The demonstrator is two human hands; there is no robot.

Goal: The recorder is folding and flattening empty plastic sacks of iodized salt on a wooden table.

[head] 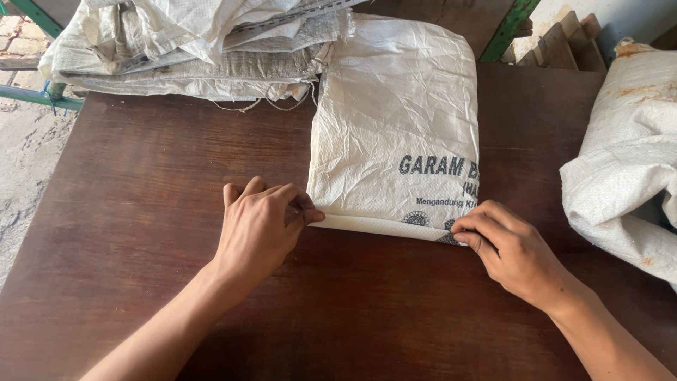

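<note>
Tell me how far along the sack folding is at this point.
Early on. Done: the white sack lies flat on the brown table, and its near edge is turned over into one narrow fold. In hand: the left hand and right hand pinch that fold at its two ends. Left: nearly the whole sack is unfolded, and a pile of sacks lies behind.

Sack (395, 120): white woven plastic, creased, matt. Table (141, 212): dark brown wood, smooth, faint sheen.
</note>
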